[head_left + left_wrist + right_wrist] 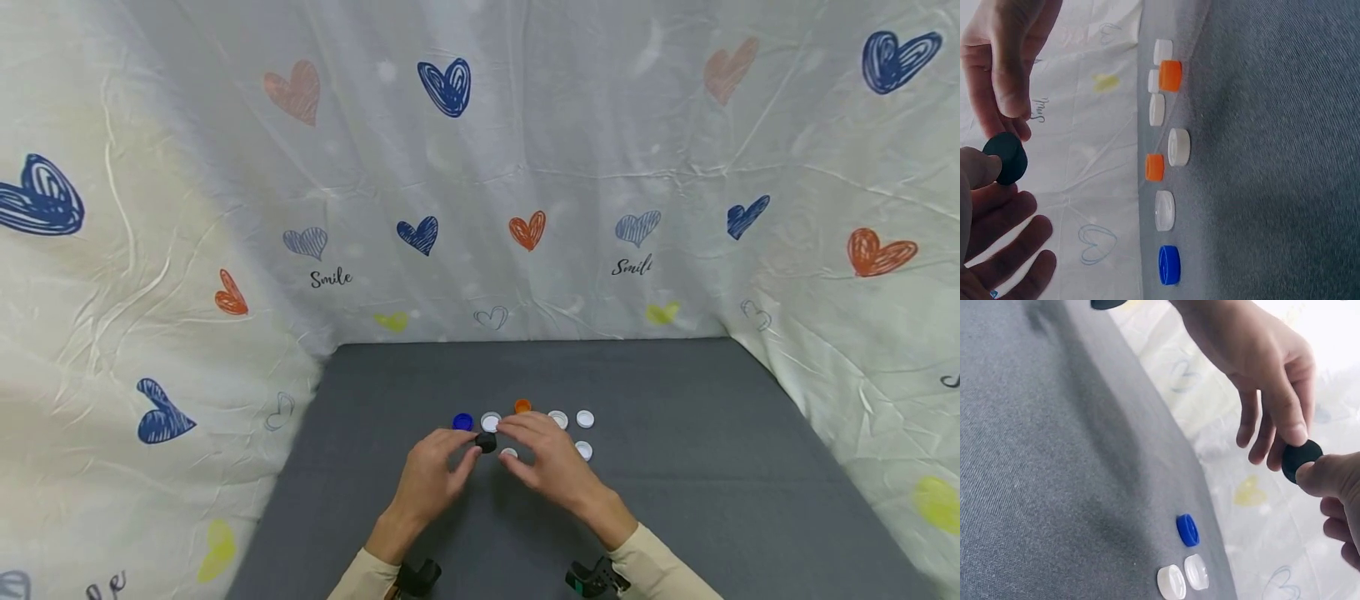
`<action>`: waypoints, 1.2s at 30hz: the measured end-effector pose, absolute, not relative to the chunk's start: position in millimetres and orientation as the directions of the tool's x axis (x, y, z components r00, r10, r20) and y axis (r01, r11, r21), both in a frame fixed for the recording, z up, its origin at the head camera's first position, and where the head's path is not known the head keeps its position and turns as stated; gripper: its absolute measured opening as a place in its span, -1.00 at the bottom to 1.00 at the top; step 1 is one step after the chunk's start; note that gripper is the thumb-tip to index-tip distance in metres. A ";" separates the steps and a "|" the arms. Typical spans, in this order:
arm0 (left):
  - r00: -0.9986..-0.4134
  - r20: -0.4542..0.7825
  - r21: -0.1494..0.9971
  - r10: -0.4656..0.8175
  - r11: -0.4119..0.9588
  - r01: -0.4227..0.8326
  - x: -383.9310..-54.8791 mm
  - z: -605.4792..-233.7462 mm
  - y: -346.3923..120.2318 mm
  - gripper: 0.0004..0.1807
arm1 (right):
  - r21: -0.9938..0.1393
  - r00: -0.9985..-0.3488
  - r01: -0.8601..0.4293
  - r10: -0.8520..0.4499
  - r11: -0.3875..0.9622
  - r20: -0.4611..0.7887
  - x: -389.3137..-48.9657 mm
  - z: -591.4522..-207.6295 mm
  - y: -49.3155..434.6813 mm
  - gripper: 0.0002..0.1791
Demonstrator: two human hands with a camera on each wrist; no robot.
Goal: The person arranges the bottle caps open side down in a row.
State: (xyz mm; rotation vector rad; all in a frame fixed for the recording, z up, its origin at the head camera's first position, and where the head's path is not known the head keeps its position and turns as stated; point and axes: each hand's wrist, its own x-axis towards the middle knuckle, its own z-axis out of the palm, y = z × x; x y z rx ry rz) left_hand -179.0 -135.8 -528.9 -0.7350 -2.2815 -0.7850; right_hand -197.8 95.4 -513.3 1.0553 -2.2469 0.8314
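Observation:
Above the grey cloth, a black bottle cap [486, 442] is pinched between the thumb and fingers of my left hand [433, 471]. In the left wrist view the thumb lies flat across the face of the black cap [1007, 156]. My right hand [553, 463] is just to the right, its thumb and fingers spread apart and their tips close to the cap. From the right wrist, the right thumb [1315, 480] overlaps the black cap [1300, 459]. Beyond the hands are a blue cap [462, 422] and a white cap [491, 422]; another white cap [509, 454] sits between them.
An orange cap [522, 406] and more white caps [585, 419] lie past the right hand. A second orange cap [1154, 167] shows in the left wrist view, hidden in the head view. Behind the grey cloth [675, 533] hangs a white curtain [480, 167] with printed hearts.

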 end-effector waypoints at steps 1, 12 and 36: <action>-0.671 0.683 0.360 0.290 0.665 0.654 -178.6 -528.8 -135.6 -0.81 | -0.294 -0.546 -0.815 -0.493 0.499 0.677 -198.1 -513.5 95.2 -0.47; -0.746 0.591 0.507 0.306 0.579 0.639 -176.9 -528.1 -134.0 -0.90 | -0.179 -0.458 -0.858 -0.562 0.481 0.689 -195.9 -515.0 90.5 -0.45; -0.705 0.560 0.349 0.435 0.648 0.677 -161.5 -535.9 -169.8 -0.63 | -0.252 -0.535 -0.830 -0.585 0.497 0.609 -183.8 -531.2 59.6 -0.69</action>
